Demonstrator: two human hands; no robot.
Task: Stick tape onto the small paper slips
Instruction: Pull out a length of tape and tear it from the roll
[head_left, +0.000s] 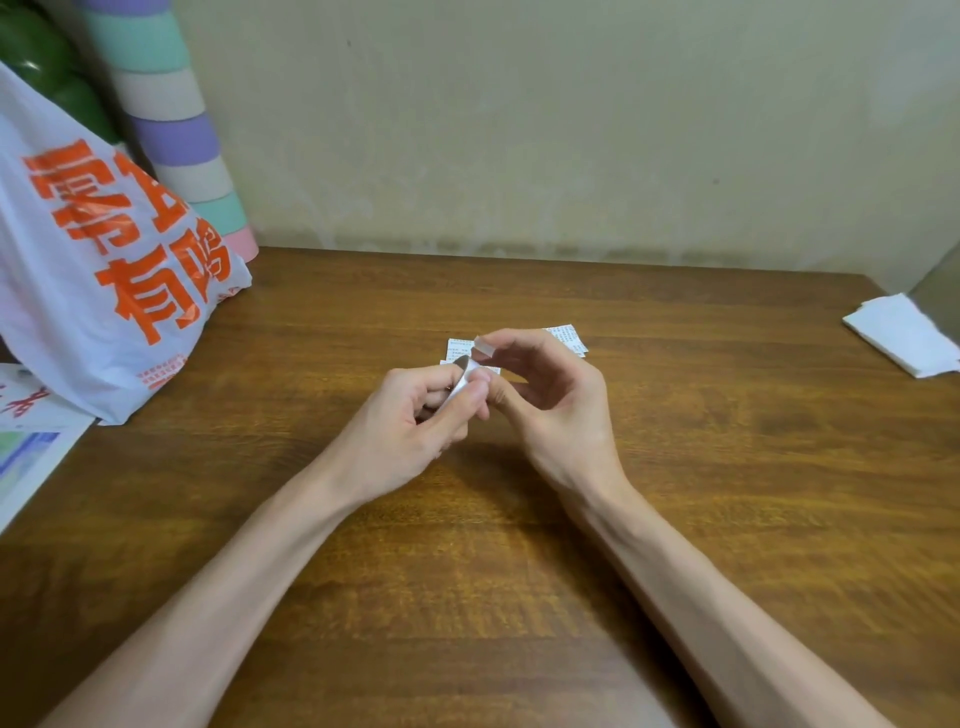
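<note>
Small white paper slips (567, 336) with red print lie on the wooden table (675, 467) just beyond my hands, partly hidden by them. My left hand (415, 410) grips a small white tape roll (464, 378) between thumb and curled fingers. My right hand (545, 389) pinches the free end of a pale tape strip (483, 347) drawn from the roll, thumb against forefinger. Both hands hover close together over the middle of the table.
A white plastic bag (104, 270) with orange characters stands at the left, with a striped pastel column (182, 135) behind it. Printed papers (26, 447) lie at the left edge. Folded white tissue (904, 332) sits at the far right. A wall closes the back.
</note>
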